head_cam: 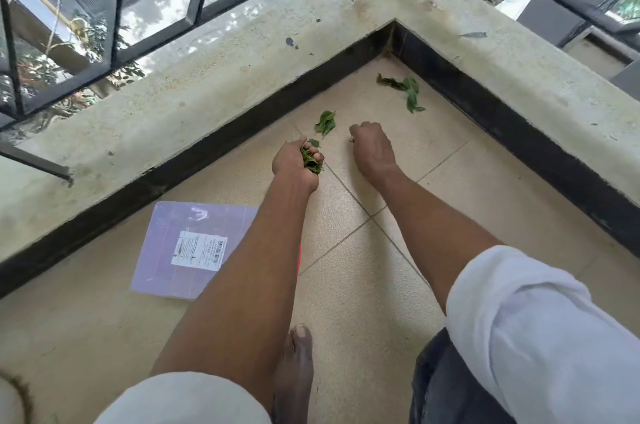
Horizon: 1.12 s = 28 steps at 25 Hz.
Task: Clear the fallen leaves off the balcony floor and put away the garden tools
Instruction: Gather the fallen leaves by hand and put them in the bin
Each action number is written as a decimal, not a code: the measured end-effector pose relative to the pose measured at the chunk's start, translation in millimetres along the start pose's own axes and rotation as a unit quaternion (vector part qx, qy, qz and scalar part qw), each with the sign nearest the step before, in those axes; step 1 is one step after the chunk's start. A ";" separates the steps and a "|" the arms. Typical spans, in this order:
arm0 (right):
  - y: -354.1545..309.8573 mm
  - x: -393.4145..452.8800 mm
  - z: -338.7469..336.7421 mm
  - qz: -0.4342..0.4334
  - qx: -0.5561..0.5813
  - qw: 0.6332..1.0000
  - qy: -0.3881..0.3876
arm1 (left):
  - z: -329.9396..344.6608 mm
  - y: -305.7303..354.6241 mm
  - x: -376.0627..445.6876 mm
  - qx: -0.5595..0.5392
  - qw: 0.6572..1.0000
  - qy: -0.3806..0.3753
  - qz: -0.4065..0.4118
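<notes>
— Green leaves, crumpled, fill the left hand (297, 160); its fingers curl tight round the wad (310, 162), presumably to keep the gathered lot together while the other hand collects.

— And the right hand (370, 146)?

— Knuckles up, fingers curled down onto the floor (346, 285). A small scrap shows at its fingertips; whether it pinches that scrap I cannot tell.

— Leaves outstanding?

— One leaf (325, 123) lies just beyond and between the two hands. A limp cluster (403, 89) lies nearer the corner, close to the dark skirting (221, 143). One small piece sits beside the left fingers.

— Surfaces?

— Beige matt tiles with thin grout lines; rough, stained concrete ledge (194, 84); dark metal railing (114, 4) above it.

— Anything else?

— Flat lilac packet (166, 250) with a white label, on the tiles left of the forearm. No garden tools in view. My judgement: leaf clearing is partly done.
</notes>
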State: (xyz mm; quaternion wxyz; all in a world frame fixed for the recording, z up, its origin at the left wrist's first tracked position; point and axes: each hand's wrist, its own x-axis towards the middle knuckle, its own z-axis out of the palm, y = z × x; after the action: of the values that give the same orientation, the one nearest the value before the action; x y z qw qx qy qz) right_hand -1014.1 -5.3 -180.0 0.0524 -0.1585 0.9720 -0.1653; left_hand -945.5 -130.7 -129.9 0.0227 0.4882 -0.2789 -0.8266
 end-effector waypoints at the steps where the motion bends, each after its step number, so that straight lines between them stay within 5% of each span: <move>1: -5.0 3.8 -4.5 0.004 0.030 1.000 0.004 | -0.4 3.2 0.0 -0.009 1.000 0.007 0.003; 5: -41.8 37.6 -18.9 0.000 0.126 0.991 -0.052 | -5.5 13.6 0.8 -0.039 0.999 0.036 0.005; 10: -56.6 53.4 -4.6 0.007 -0.008 0.982 -0.188 | -14.0 19.6 1.4 -0.058 0.997 0.047 0.006; 14: -45.4 25.8 13.3 -0.040 -0.034 0.997 -0.061 | -17.8 20.0 0.2 -0.057 0.997 0.050 0.004; 17: -35.0 13.9 18.5 0.048 0.054 0.997 -0.029 | -19.3 17.9 -7.4 -0.056 0.998 0.039 0.002; 18: -35.0 12.9 15.9 0.119 0.143 0.981 -0.048 | -20.2 16.9 -8.4 -0.051 0.998 0.041 0.000; 20: -42.7 9.9 -1.3 0.221 0.385 0.890 -0.103 | -21.1 11.5 -12.0 -0.029 0.998 0.047 -0.014; 22: -54.4 2.9 -24.9 0.201 0.498 0.826 -0.173 | -20.4 6.5 -17.3 -0.015 0.999 0.042 -0.010; 25: -73.7 -14.9 -42.7 0.106 0.489 0.842 -0.205 | -17.1 6.5 -26.2 -0.052 0.999 -0.008 0.003; 28: -84.6 -24.2 -31.3 0.078 0.439 0.885 -0.132 | -18.5 9.1 -31.1 -0.058 0.998 -0.015 0.007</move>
State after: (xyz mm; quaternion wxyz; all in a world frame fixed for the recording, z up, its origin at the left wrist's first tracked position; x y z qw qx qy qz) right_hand -971.4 -63.6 -120.8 0.2573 -0.0629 0.7935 -0.5480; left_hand -916.2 -136.9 -107.6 0.0523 0.4714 -0.2339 -0.8487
